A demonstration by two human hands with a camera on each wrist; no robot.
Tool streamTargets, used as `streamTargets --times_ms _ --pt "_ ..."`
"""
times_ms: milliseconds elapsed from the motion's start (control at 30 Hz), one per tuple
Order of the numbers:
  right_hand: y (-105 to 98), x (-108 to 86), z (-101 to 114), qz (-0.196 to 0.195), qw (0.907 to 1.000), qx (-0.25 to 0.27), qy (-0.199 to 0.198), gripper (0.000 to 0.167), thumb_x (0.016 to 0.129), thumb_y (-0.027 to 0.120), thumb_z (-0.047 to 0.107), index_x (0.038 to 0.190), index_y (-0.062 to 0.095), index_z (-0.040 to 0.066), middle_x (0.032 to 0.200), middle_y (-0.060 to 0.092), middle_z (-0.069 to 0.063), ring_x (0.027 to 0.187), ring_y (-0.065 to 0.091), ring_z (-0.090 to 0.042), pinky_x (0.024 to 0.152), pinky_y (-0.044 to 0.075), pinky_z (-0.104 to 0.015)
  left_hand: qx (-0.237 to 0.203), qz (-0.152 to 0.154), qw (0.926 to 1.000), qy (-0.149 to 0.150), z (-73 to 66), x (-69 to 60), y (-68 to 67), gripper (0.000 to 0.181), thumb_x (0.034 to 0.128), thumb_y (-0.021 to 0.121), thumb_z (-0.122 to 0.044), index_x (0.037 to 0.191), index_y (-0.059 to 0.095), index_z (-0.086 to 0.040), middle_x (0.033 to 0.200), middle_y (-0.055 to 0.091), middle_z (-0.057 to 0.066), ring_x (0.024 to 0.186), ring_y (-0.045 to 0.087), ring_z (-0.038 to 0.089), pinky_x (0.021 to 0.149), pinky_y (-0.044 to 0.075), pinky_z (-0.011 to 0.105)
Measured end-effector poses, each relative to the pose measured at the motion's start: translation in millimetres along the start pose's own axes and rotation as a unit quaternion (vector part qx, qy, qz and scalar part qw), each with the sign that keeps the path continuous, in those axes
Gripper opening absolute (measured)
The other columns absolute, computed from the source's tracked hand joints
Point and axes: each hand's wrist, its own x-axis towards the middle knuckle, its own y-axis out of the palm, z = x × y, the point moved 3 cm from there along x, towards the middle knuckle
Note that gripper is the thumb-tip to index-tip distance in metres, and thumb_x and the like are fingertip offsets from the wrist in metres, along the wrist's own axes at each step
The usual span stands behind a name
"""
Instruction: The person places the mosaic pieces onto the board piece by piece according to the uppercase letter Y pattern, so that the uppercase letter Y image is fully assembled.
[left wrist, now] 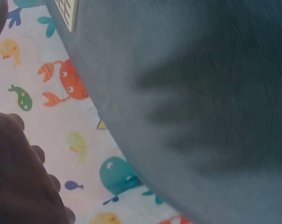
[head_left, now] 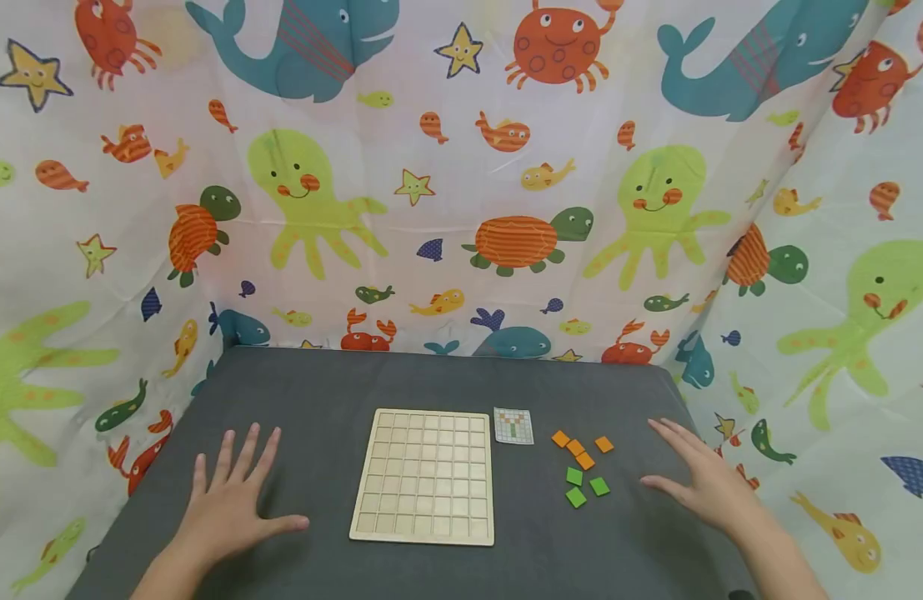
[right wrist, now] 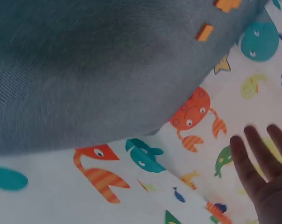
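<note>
In the head view, the board (head_left: 422, 477) lay flat near the middle of the table (head_left: 311, 392), between the two hands: a square of pale, bare wood, ruled into small cells by raised lines, with a plain rim. Just beside its upper right corner lay the card (head_left: 514, 426), whitish and gridded, with a small orange and green figure printed on it. Farther right were four orange tiles (head_left: 584, 460), three in a slanting row and one apart, and below them three green tiles (head_left: 576, 497), loosely grouped. The left hand (head_left: 234, 504) was spread wide left of the board, holding nothing; the right hand (head_left: 704, 483), right of the tiles, had straight fingers and thumb apart, also bare. Behind hung a sea-animal cloth (head_left: 446, 192). The left wrist view showed the board's corner at the top and a dim hand whose spread I cannot tell there. The right wrist view showed straight, parted fingers, well apart from the orange tiles.
</note>
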Motion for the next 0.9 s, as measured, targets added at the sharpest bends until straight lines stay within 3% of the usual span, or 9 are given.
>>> streamTargets --times_ms 100,233,367,567,733,900 --pt "5 1.4 -4 -0.032 0.9994 0.014 -0.005 0.082 0.078 0.087 0.032 0.148 0.05 0.012 0.141 0.058 -0.021 0.113 0.065 -0.039 0.084 0.057 -0.058 -0.064 -0.003 0.9977 0.021 -10.0 6.0 7.9 0.141 0.0625 0.072 -0.083 0.164 -0.004 -0.023 0.169 -0.004 0.021 0.15 -0.021 0.049 0.111 -0.021 0.073" --pt "15 3.2 -3 -0.07 0.9972 0.025 -0.011 0.073 0.076 0.089 0.018 0.141 0.058 0.008 0.129 0.066 -0.016 0.094 0.071 -0.028 0.071 0.062 -0.04 -0.171 0.006 0.9837 0.056 -21.5 12.2 22.6 0.141 0.066 0.085 -0.063 0.164 -0.006 -0.019 0.169 -0.003 0.021 0.151 -0.011 0.054 0.113 0.002 0.079" --pt "27 5.5 2 -0.07 0.9962 0.052 0.004 0.067 0.076 0.089 0.013 0.137 0.061 0.009 0.123 0.07 -0.012 0.095 0.071 -0.027 0.069 0.061 -0.03 -0.232 0.031 0.9699 0.069 -31.5 15.4 40.6 0.138 0.0689 0.088 -0.053 0.164 -0.005 -0.017 0.17 -0.003 0.019 0.152 -0.005 0.053 0.112 0.005 0.08" --pt "45 8.2 9 -0.051 0.9919 0.109 0.041 0.06 0.078 0.087 0.013 0.134 0.064 0.009 0.12 0.071 -0.011 0.101 0.07 -0.03 0.075 0.062 -0.036 -0.27 0.043 0.9582 0.082 -40.8 18.7 56.0 0.13 0.071 0.089 -0.046 0.164 0.003 -0.018 0.17 0.005 0.017 0.152 -0.003 0.053 0.113 0.003 0.079" --pt "65 9.2 7 -0.024 0.9862 0.143 0.081 0.057 0.081 0.084 0.011 0.134 0.064 0.011 0.123 0.07 -0.013 0.105 0.069 -0.031 0.077 0.062 -0.031 -0.268 0.072 0.9571 0.083 -48.2 21.3 63.2 0.127 0.0705 0.088 -0.052 0.164 0.012 -0.011 0.17 0.011 0.014 0.155 0.0 0.045 0.117 0.005 0.074" --pt "85 8.3 -3 0.016 0.9733 0.194 0.122 0.056 0.083 0.082 0.007 0.136 0.063 0.008 0.13 0.066 -0.018 0.111 0.067 -0.036 0.078 0.062 -0.03 -0.267 0.095 0.9554 0.083 -57.0 25.9 70.2 0.134 0.0651 0.088 -0.06 0.163 0.012 -0.009 0.17 0.012 0.011 0.157 0.002 0.039 0.12 0.006 0.07"
